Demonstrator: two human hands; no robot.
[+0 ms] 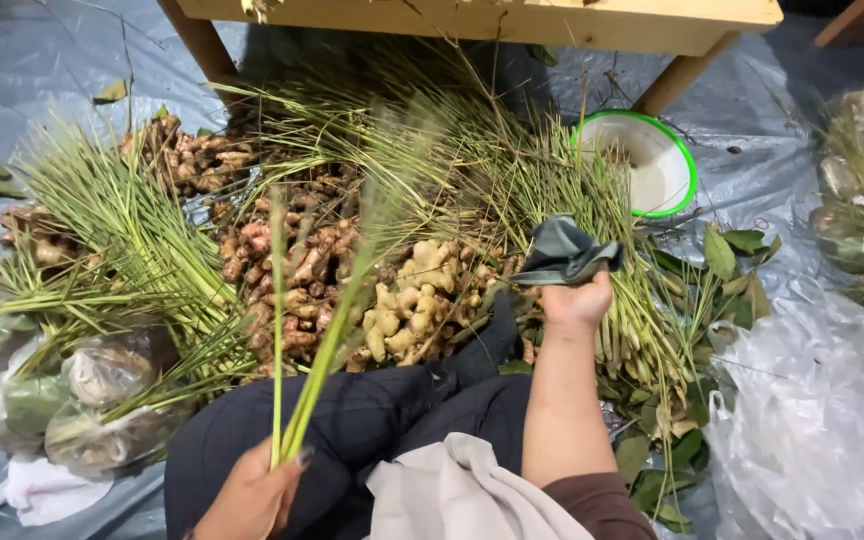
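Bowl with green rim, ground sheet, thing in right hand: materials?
Bowl: probably enamelled metal or plastic, smooth white inside, glossy green rim. Ground sheet: likely plastic, grey, creased, with sheen. Right hand grips a dark green wad; soft folds suggest cloth or thin film, unclear which.

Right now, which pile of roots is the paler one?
The pale yellowish ginger pile, lying just left of the right hand that grips a grey-green cloth. The root piles further left are darker and reddish brown.
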